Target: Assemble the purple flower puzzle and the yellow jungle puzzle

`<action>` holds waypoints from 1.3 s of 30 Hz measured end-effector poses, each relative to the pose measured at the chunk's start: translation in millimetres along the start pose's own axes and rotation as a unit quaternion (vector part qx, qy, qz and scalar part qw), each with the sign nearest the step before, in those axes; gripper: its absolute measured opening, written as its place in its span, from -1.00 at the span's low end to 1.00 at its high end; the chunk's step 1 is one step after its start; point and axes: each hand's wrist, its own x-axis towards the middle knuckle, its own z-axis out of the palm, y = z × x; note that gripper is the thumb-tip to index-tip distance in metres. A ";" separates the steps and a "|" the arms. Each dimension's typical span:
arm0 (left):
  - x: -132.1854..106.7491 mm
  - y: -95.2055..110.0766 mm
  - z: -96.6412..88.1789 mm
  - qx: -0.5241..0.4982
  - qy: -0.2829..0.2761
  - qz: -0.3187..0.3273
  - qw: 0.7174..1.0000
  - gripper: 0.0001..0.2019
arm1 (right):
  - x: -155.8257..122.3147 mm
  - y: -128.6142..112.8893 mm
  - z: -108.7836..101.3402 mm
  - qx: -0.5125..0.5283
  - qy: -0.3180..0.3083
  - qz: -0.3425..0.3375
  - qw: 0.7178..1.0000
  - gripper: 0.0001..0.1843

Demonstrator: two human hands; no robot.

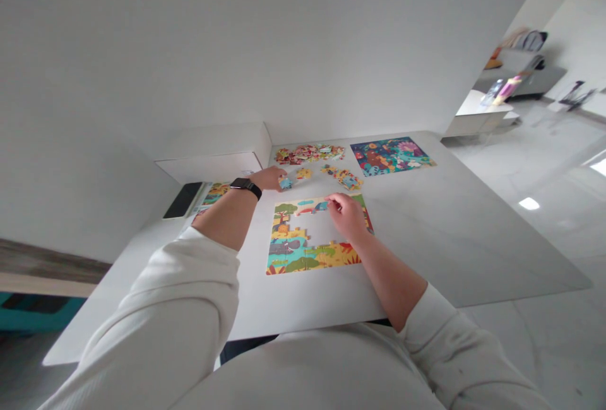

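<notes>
A partly assembled jigsaw puzzle (296, 263) with a bright animal scene lies flat on the table, its middle open. My right hand (349, 217) rests over its upper right part, fingers bent and thumb and forefinger pinched at the top row. Whatever is between those fingertips is hidden. Beyond the puzzle's upper left corner, my left hand (269, 178) reaches out with its fingertips closed on a light blue puzzle piece (285, 183). Beside it lie yellow loose pieces (303, 173), and a further cluster of pieces (348, 178) sits behind the puzzle.
A pile of mixed pieces (310, 154) lies by the wall. To its right is a dark blue picture puzzle (392, 156). A white box (213, 148) stands at the back left, near a dark phone-like slab (182, 200) and a colourful printed sheet (218, 192). The white table (464, 227) extends rightward.
</notes>
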 end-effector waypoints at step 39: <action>-123.6 162.9 58.4 -0.735 0.177 -0.014 0.655 -0.46 | 21.5 20.7 -27.1 0.190 -0.155 0.113 0.963 -0.53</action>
